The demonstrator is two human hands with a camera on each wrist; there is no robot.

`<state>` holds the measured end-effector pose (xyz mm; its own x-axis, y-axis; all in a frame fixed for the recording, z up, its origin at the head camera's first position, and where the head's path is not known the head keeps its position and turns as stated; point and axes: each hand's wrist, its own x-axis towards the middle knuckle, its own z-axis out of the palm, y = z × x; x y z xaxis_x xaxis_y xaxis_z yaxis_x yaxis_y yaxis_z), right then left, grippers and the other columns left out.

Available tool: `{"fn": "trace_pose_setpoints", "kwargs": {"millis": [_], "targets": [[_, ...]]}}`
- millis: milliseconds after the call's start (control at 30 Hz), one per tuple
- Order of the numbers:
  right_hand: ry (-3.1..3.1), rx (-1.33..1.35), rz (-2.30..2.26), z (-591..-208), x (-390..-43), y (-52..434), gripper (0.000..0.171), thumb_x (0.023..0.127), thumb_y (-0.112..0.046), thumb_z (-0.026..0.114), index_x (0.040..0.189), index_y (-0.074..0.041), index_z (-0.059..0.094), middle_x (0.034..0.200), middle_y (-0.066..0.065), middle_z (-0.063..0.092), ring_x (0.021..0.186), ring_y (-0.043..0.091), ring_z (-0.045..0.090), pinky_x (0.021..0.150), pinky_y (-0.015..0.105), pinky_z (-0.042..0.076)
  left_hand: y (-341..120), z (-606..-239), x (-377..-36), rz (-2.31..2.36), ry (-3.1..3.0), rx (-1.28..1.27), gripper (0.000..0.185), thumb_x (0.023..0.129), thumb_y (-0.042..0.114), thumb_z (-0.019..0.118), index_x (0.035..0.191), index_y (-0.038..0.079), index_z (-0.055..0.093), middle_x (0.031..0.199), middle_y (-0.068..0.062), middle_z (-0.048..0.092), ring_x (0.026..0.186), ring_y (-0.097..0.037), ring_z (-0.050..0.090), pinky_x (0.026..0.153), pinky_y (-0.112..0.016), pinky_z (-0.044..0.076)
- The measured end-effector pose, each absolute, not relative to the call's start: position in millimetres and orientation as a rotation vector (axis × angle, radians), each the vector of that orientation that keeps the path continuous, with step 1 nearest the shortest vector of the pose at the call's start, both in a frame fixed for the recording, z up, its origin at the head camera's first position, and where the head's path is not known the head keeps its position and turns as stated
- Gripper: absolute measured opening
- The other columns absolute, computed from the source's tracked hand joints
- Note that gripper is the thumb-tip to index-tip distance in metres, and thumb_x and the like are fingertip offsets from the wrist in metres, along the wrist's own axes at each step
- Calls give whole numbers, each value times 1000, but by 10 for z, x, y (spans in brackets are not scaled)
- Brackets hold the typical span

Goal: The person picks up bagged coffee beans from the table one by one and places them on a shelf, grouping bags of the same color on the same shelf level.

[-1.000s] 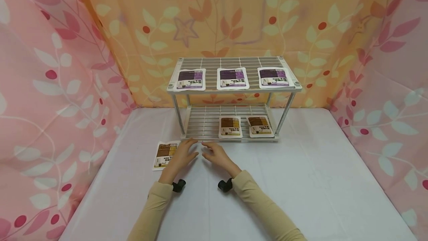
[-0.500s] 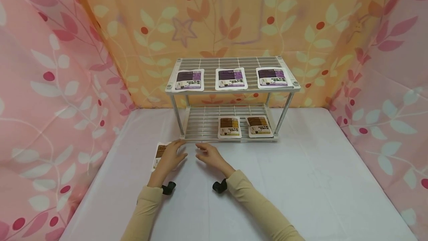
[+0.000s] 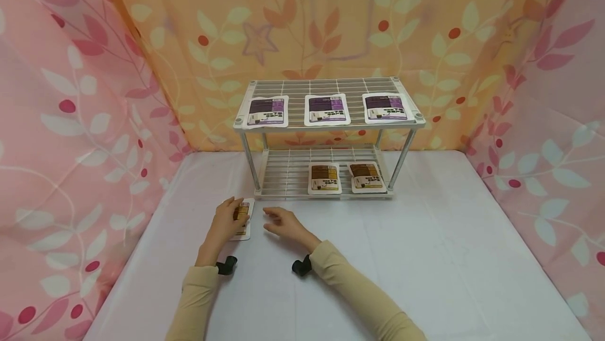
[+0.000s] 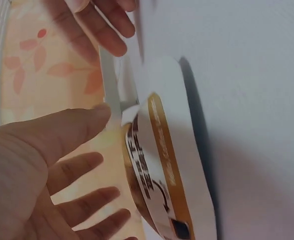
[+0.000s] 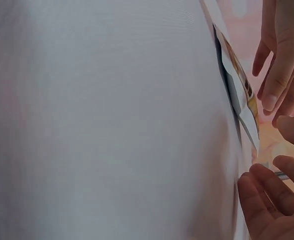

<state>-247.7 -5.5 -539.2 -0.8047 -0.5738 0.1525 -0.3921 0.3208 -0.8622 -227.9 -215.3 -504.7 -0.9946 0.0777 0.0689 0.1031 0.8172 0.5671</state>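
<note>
One flat glossy pouch (image 3: 243, 218) underhand (image 3: 226, 223).

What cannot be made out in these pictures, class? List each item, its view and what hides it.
1. Flat brown-labelled white pouch on the table: head view, the left hand covers its left part.
2. Its label text: left wrist view, blurred and steeply angled.
3. Left hand's grip: whether fingers touch the pouch, unclear.
4. Right hand: right wrist view, cut off by the edge.
</note>
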Motion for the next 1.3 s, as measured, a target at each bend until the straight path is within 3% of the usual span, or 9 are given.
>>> {"fn": "trace_pose_setpoints", "kwargs": {"millis": [300,533,800,1067,1300], "targets": [[2411,-917,-1426,-5368,-2451,-145,51,88,-19,64,133,-1,47,133,13,51,122,26,49,101,32,41,-2296,-5037,-2199,-873,-3023,1,65,88,26,62,139,-4,35,142,-33,27,127,-54,23,97,-68,29],[2421,-1021,-1323,-5414,-2476,-217,60,86,-40,63,134,-6,47,136,7,50,126,19,46,104,30,37,-2374,-5060,-2155,-810,-3055,75,66,90,30,59,139,-6,32,136,-36,33,120,-56,31,94,-65,34],[2464,-1048,-1170,-5383,-2403,-352,63,83,-28,69,135,-2,45,137,10,49,129,22,42,108,30,31,-2386,-5031,-2080,-828,-3088,143,71,89,33,58,137,-12,31,129,-40,37,115,-57,34,93,-64,35],[2448,-1070,-1104,-5356,-2355,-395,66,83,-29,69,139,-6,42,139,6,47,132,19,38,112,52,16,-2389,-5015,-2043,-835,-3087,133,68,89,30,59,135,-13,33,127,-39,40,114,-56,38,92,-64,36],[2449,-1050,-1102,-5374,-2342,-392,65,84,-31,67,140,-9,41,140,6,46,133,19,37,113,52,15,-2392,-5027,-2039,-882,-3065,102,68,88,25,62,135,-14,34,128,-39,41,116,-54,39,95,-62,36]]}}
